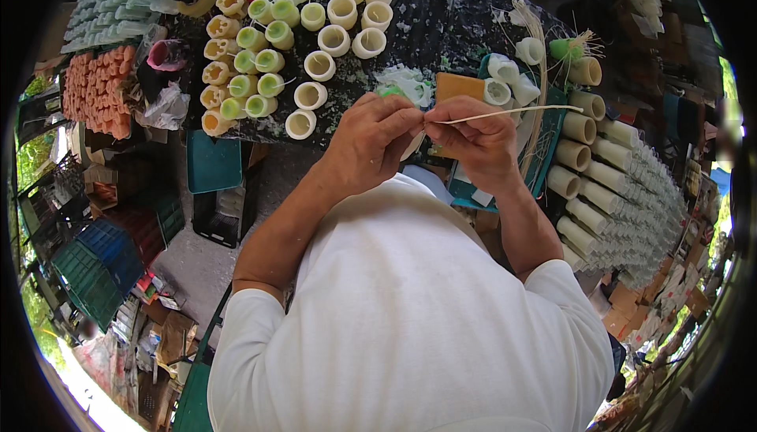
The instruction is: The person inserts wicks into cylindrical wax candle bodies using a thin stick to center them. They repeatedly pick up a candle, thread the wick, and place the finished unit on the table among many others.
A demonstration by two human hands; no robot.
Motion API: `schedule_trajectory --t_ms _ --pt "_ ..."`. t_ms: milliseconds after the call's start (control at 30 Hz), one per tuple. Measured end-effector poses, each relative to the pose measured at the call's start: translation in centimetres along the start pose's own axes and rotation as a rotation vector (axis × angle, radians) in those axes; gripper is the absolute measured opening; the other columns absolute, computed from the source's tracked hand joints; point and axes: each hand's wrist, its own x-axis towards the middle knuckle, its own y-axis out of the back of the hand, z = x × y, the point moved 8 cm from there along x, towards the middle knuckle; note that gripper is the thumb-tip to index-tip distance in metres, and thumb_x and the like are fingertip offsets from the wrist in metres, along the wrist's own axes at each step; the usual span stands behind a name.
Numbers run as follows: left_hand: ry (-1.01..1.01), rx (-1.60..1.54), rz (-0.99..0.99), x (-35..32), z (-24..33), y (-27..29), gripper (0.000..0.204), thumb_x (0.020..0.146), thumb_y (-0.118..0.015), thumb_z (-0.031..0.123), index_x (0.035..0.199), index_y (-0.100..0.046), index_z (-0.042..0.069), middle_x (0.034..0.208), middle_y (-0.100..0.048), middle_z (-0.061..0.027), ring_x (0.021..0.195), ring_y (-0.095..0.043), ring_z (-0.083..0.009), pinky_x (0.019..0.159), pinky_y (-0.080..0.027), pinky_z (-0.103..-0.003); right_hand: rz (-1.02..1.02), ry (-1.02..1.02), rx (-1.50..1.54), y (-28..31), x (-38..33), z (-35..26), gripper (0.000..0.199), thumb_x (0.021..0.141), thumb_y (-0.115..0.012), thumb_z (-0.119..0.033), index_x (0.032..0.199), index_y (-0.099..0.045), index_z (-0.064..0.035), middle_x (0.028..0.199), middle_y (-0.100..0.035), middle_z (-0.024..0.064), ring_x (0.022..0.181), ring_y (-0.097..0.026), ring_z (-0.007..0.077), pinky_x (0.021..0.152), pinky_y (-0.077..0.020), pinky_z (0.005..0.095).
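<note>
In front of my chest, above the table's near edge, my two hands meet fingertip to fingertip. My right hand [479,142] is closed in a pinch on a thin cream wick [520,110], whose free length sticks out to the right and ends in a small dark tip. The fingers of my left hand [371,144] are also closed, pressed together against the right fingertips. What they grip is too small and covered to make out. Just below the fingertips a pale rounded shape shows, partly hidden by the left hand. An orange-yellow slab [460,86] lies behind my right hand.
Rows of hollow cream cups [319,66] and green-lined candle cups [270,60] stand on the black-covered table [441,14]. A teal tray [554,120] holds white cups [497,91] and loose wicks. Stacked cream tubes [579,128] are at right; plastic crates [118,250] sit at lower left.
</note>
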Motion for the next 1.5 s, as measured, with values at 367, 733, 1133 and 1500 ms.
schedule_trajectory --t_ms 367,733,1133,1500 --pt "0.171 0.03 -0.007 -0.6 -2.5 -0.5 0.015 0.09 -0.074 0.001 0.104 -0.069 0.002 0.098 -0.072 -0.0132 0.086 -0.068 -0.0328 0.077 -0.054 -0.041 0.176 -0.225 0.448 0.9 0.3 4.4 0.013 0.099 -0.073 -0.007 0.108 -0.072 0.0026 0.097 -0.073 0.0077 0.084 -0.067 0.0128 0.076 -0.0554 0.0273" --pt "0.419 0.176 -0.061 -6.8 -20.4 -8.8 0.033 0.093 -0.069 0.011 0.125 -0.067 0.005 0.119 -0.069 -0.0167 0.11 -0.066 -0.0357 0.099 -0.05 -0.045 0.172 -0.764 0.584 -0.2 -2.5 23.6 0.008 0.102 -0.063 -0.008 0.108 -0.062 -0.0021 0.095 -0.072 0.01 0.079 -0.069 0.0183 0.072 -0.0575 0.0309" --pt "-0.254 0.218 -0.326 -4.5 -9.9 -13.1 0.044 0.082 -0.075 0.009 0.125 -0.068 0.002 0.117 -0.072 -0.0118 0.116 -0.067 -0.0297 0.112 -0.046 -0.05 0.16 -0.557 0.323 3.7 -4.6 18.6 0.025 0.093 -0.076 -0.016 0.109 -0.065 -0.0003 0.086 -0.071 0.0099 0.082 -0.07 0.0175 0.074 -0.0563 0.0325" --pt "0.81 -0.545 0.066 -5.3 -16.2 -8.8 0.018 0.096 -0.073 0.006 0.111 -0.075 -0.002 0.089 -0.073 -0.0064 0.077 -0.068 -0.0144 0.07 -0.057 -0.026 0.312 -0.672 -0.986 4.7 -3.3 28.2 0.035 0.091 -0.073 -0.037 0.111 -0.076 -0.0084 0.115 -0.07 0.0178 0.108 -0.069 0.0404 0.094 -0.0557 0.0501"
